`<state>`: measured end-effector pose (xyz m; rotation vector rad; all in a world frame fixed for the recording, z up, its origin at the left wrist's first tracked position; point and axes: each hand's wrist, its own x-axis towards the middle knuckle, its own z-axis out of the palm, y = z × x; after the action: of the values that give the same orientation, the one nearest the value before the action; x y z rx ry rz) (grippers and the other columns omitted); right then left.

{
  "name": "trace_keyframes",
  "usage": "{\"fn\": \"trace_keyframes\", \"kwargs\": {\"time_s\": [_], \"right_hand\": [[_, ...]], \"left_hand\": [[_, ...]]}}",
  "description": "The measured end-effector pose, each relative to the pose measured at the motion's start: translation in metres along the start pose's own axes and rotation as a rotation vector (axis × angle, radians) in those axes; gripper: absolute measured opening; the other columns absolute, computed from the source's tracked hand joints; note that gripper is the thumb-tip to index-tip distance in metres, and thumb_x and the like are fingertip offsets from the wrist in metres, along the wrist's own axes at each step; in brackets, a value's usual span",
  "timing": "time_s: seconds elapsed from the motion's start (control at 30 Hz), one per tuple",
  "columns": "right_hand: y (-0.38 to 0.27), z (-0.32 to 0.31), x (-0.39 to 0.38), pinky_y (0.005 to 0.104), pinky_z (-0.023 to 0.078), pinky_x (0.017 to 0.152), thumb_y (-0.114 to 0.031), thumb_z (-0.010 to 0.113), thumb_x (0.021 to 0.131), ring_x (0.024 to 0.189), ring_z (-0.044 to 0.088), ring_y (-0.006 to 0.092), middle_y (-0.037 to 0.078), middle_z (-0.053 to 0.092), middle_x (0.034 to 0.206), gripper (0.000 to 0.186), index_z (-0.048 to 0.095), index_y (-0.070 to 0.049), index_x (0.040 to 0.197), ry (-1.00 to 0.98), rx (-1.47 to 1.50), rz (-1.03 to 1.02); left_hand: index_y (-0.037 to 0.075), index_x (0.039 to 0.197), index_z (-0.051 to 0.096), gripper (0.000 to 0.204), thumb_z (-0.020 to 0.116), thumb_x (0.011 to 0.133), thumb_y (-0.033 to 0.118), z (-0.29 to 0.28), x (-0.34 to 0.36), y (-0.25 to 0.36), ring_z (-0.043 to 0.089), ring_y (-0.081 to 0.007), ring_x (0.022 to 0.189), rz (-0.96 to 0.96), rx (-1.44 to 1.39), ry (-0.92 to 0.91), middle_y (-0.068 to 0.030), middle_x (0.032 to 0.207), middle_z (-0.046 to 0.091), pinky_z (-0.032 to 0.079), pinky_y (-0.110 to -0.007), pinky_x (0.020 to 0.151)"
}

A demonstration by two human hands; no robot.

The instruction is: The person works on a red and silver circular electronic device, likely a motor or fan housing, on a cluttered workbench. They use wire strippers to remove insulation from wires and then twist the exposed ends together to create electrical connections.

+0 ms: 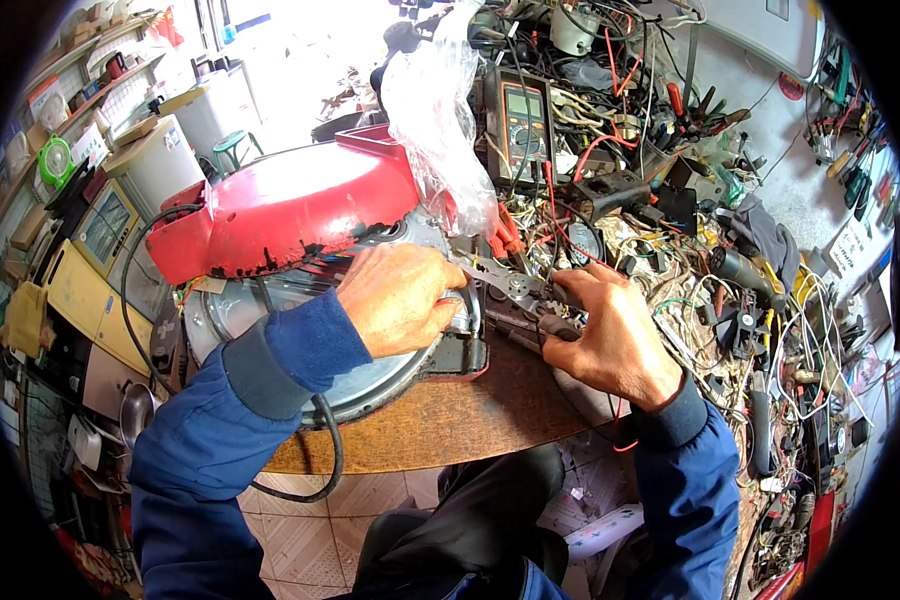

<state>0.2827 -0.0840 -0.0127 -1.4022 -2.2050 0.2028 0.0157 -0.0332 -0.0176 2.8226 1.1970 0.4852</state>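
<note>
Mid-repair at frame centre — left hand (400, 297) clamped on round red-and-metal cooker base (300, 290), right hand (610, 335) gripping grey metal crimping pliers (515, 290) — steadiness needed next.

A repair workshop: multimeter (523, 118), tangled wires (610, 70), hanging screwdrivers (855, 150).

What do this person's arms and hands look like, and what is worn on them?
Both forearms wear long blue sleeves ending in darker ribbed cuffs at the wrists. The left hand and right hand are bare, without gloves; no rings, watch or markings show.
</note>
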Motion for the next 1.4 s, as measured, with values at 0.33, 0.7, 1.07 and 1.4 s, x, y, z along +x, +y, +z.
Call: {"fn": "trace_keyframes", "kwargs": {"time_s": [0.33,0.7,1.07,1.4], "right_hand": [[0.003,0.001,-0.001,0.0482,0.055,0.086,-0.016,0.075,0.069,0.096,0.067,0.0438,0.026,0.067,0.098,0.056,0.068,0.008,0.120,0.002,0.024,0.000],[0.004,-0.002,-0.001,0.0470,0.055,0.086,-0.014,0.075,0.069,0.096,0.067,0.0424,0.025,0.067,0.098,0.052,0.069,0.005,0.117,0.007,0.022,-0.009],[0.010,0.007,-0.007,0.0470,0.055,0.088,-0.015,0.078,0.070,0.099,0.067,0.0433,0.024,0.069,0.102,0.052,0.068,0.003,0.118,0.019,0.033,0.010],[0.009,0.041,-0.023,0.0467,0.057,0.085,-0.015,0.080,0.070,0.094,0.069,0.0442,0.027,0.070,0.104,0.053,0.067,0.006,0.116,0.150,0.159,0.083]], "left_hand": [[0.004,0.101,0.076,0.025,0.074,0.084,0.021,0.000,0.000,0.001,0.069,-0.0396,0.083,-0.005,0.000,-0.001,-0.0171,0.085,0.070,0.055,-0.050,0.074],[0.004,0.103,0.076,0.026,0.073,0.085,0.021,0.002,0.000,-0.001,0.070,-0.0387,0.083,0.016,-0.007,0.011,-0.0167,0.086,0.070,0.055,-0.050,0.074],[0.004,0.100,0.077,0.024,0.073,0.084,0.021,0.000,0.001,0.000,0.069,-0.0391,0.082,0.009,-0.024,0.016,-0.0172,0.083,0.069,0.055,-0.050,0.073],[0.003,0.092,0.079,0.022,0.082,0.079,0.019,0.008,0.015,-0.001,0.070,-0.0286,0.072,-0.190,-0.270,0.196,-0.0163,0.078,0.070,0.055,-0.039,0.066]]}}
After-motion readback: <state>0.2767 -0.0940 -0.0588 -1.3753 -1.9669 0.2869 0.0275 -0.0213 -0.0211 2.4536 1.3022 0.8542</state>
